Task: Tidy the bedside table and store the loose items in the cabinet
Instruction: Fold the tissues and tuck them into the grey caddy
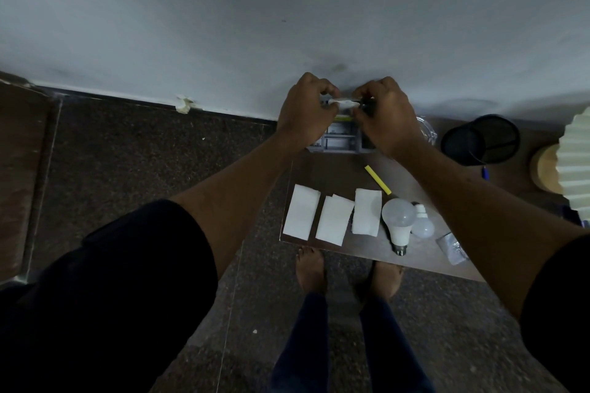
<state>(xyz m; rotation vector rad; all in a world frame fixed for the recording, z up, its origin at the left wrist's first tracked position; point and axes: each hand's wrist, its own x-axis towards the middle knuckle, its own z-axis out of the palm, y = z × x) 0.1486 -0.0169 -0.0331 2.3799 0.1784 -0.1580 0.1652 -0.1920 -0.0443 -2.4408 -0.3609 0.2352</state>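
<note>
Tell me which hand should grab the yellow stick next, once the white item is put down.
Probably the right hand. The yellow stick lies just below the right wrist, while the left hand is farther off. Both hands currently pinch the small white item.

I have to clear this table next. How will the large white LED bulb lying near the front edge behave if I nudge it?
The large white LED bulb lies on its side, so its round dome would probably roll in an arc. It is likely light. It touches the smaller white bulb, which may shift too.
</note>
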